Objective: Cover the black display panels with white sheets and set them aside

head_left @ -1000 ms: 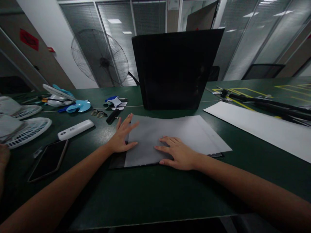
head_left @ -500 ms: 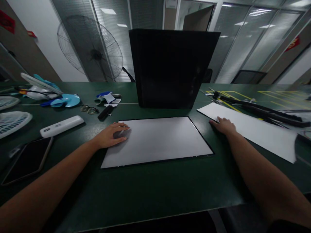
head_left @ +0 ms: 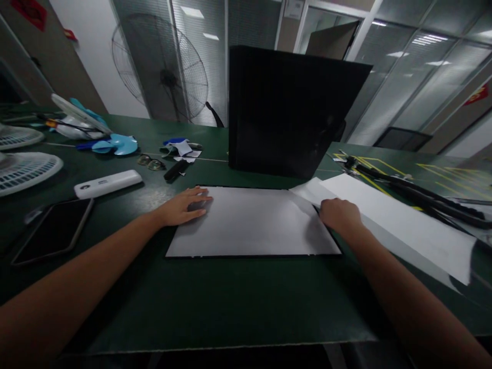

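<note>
A flat white panel [head_left: 249, 225] with a thin black frame lies on the green table. My left hand [head_left: 184, 206] rests on its left end, fingers spread and open. At the panel's right end, my right hand [head_left: 340, 214] is closed on the edge of a thin white sheet [head_left: 313, 190]. One corner of that sheet sticks out beyond my fingers and overlaps the panel's upper right corner. The rest stretches to the right beside a wide white sheet surface [head_left: 407, 220]; whether these are separate layers is hard to tell.
A large black panel [head_left: 288, 113] stands upright behind the work. Leftward lie a phone [head_left: 54, 230], a white oblong device [head_left: 108, 183], glasses [head_left: 151, 162], a black object [head_left: 176, 170] and blue fan blades [head_left: 115, 144]. Dark strips [head_left: 418, 192] lie at the right.
My right hand has closed on the white sheet's edge and moved left with it, over the panel's right end. My left hand stays on the panel. The camera view has shifted and tilted slightly.
</note>
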### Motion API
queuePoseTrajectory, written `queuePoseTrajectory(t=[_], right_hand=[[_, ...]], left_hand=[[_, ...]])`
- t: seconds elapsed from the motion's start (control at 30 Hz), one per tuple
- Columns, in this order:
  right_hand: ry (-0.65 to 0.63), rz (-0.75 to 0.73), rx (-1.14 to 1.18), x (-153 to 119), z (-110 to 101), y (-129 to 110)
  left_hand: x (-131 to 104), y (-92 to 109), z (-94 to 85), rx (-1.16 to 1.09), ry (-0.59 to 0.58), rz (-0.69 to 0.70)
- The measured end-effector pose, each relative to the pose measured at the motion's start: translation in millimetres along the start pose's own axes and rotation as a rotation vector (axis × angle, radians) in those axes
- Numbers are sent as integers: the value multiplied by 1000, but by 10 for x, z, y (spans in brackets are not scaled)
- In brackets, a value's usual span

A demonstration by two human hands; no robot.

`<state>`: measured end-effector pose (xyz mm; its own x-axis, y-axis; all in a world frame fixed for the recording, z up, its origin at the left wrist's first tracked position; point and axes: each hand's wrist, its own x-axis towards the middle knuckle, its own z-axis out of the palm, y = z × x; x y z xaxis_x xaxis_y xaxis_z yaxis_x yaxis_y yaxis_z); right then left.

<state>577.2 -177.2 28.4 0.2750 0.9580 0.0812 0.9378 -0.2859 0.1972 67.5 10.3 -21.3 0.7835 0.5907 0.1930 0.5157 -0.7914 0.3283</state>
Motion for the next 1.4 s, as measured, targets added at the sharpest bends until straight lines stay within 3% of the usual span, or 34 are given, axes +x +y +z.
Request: queuePoseTrajectory(t=[0.17,0.3,0.53,0.7,0.77,0.87,1.0,1.13,1.27,1.4], right_hand=[[-2,-349,-16,-433,-255,-881],[-27,-654,60,-701,-326,-1304],[-43,-883,244,-821,-269,-1449],[-161,-1111,487,-853,-290,-1473],[-192,-1083,560,-811,-273,-1434],[-165,-874,549,-625,-172,-1265],[-46,-522,372,-230,54,-845],[-1,-322,291,28,177,-436],[19,-245,257,18,109,-350],[16,-329,291,-38,44,-463]], left_hand=[[-20,34,-26,38,-45,-1],[-30,36,-10,33,-38,1],[-43,65,-16,14,-12,10],[-50,154,-77,50,-55,-8],[-53,175,-91,57,-69,-32],[-66,191,-106,28,-49,-61],[-86,179,-108,-11,-21,-86],[-82,109,-70,-42,10,-67],[-57,8,-8,-51,23,-51],[-36,-31,26,-46,25,-95]])
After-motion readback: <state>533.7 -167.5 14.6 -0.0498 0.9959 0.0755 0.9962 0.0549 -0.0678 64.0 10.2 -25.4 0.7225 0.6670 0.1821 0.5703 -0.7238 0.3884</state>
